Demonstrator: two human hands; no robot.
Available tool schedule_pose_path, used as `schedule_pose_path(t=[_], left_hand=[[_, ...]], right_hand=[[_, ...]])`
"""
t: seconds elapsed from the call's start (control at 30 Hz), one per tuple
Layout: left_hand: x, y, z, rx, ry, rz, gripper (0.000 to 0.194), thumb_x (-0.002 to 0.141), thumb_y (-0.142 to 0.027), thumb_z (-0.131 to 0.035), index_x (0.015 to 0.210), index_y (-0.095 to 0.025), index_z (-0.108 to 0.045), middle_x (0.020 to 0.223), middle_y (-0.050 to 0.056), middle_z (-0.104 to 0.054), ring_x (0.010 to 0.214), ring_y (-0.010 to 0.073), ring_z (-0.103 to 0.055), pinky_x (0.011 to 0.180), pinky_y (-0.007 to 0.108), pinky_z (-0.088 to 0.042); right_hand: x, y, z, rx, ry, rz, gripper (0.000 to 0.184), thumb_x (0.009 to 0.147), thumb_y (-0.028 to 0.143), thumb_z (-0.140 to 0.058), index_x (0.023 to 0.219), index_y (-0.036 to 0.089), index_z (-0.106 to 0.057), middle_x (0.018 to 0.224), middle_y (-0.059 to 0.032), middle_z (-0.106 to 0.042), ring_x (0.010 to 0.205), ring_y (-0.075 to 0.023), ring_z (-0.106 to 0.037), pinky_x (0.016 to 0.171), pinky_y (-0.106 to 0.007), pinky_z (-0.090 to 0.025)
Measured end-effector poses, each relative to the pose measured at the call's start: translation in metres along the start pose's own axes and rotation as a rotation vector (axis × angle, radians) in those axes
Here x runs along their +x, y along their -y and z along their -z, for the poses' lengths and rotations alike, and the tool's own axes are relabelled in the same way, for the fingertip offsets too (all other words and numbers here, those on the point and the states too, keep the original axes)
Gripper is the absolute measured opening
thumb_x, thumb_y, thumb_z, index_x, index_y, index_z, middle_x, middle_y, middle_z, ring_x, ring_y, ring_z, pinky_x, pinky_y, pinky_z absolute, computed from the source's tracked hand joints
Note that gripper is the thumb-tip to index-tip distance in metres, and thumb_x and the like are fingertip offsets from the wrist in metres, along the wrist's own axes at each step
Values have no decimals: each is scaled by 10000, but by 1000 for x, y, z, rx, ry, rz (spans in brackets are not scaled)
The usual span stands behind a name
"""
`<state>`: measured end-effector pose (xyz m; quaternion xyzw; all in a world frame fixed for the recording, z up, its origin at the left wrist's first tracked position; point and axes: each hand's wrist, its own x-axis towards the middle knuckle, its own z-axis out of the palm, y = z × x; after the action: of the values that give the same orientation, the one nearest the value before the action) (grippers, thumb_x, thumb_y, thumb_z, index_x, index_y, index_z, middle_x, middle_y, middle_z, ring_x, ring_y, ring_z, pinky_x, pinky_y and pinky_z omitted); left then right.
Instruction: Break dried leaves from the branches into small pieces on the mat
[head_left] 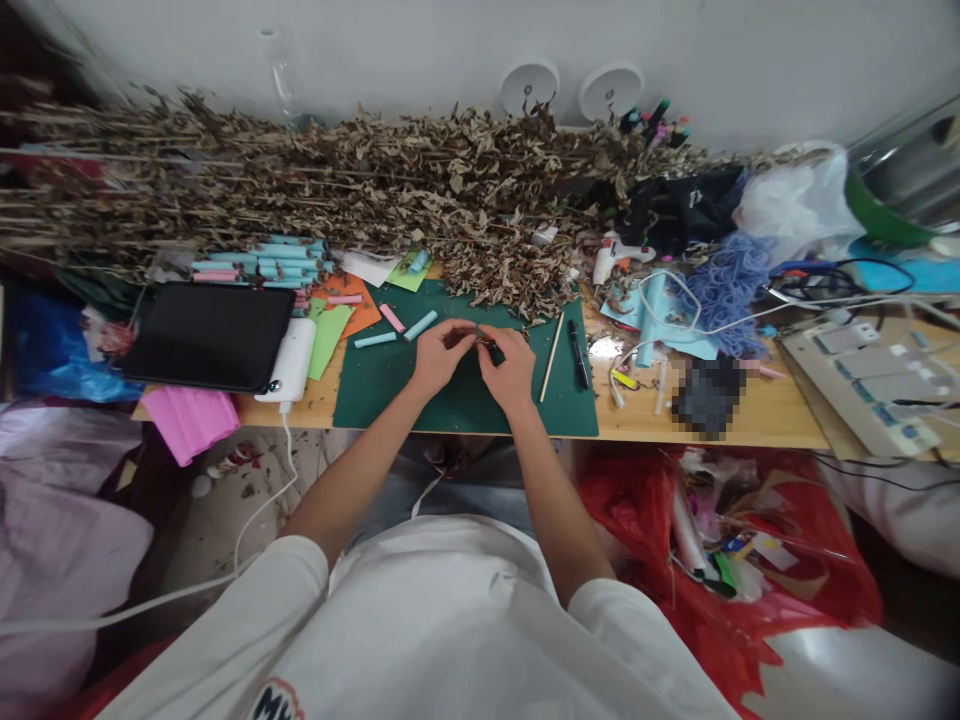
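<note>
Both my hands meet over the green cutting mat (390, 390) on the wooden table. My left hand (439, 352) is closed, its fingers pinching a small dark piece, probably a dried twig, at the point where the hands touch. My right hand (511, 368) is closed too, pinching the other end of the same small piece. A big heap of dried leafy branches (360, 190) lies just beyond the hands, its edge spilling onto the mat. Pink and blue rolled paper tubes (409, 325) lie left of my left hand.
A wooden stick (552, 357) and a black pen (577, 353) lie right of my hands. A dark tablet (206, 335) and a white power bank (289, 360) sit at left. A glue gun (615, 252), blue yarn (727, 285), a power strip (862, 385) and a red bag (750, 560) of scraps are at right.
</note>
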<state>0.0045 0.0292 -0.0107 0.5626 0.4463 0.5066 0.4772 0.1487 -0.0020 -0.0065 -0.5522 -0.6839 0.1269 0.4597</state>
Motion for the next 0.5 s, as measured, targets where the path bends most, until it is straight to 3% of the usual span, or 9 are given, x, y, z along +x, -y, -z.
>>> schedule_pose_path(t=[0.1,0.33,0.5], left_hand=[[1,4,0,-47,11,23,318,774,-293,-726,1062,-162,-699,943,79,-737,861,181,-698,825,328,-566],[-1,3,0,-3,67,4,295,786,-349,-735,1012,-160,-719,956,80,-745,863,184,-699,845,346,-568],[-2,2,1,34,83,-19,275,784,-352,-735,986,-165,-734,964,80,-753,873,198,-705,859,370,-566]], right_hand=[[-1,-4,-3,-21,-12,4,197,926,290,-553,1024,250,-719,971,-62,-719,921,-211,-647,853,-380,-520],[-3,-8,-5,-6,-85,-16,196,935,287,-548,919,227,-733,912,-64,-728,878,-215,-653,843,-386,-517],[-1,-4,-3,-12,-55,-38,186,939,268,-507,909,213,-682,885,-69,-688,873,-218,-618,819,-370,-497]])
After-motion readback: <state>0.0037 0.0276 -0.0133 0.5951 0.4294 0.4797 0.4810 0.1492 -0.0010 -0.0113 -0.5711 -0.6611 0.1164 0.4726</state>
